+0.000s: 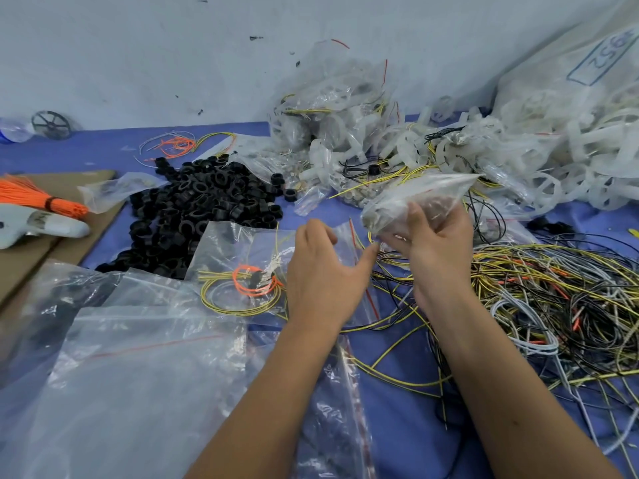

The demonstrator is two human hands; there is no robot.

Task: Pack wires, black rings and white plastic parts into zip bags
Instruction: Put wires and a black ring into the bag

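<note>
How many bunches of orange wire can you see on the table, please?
3: a tied bundle at the far left, a loose tangle behind the black rings, and a coil inside a zip bag. Others may be hidden.

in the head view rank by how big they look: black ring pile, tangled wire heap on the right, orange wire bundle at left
1. tangled wire heap
2. black ring pile, somewhat smaller, though farther from the camera
3. orange wire bundle, clearly smallest, partly cut off by the frame edge
</note>
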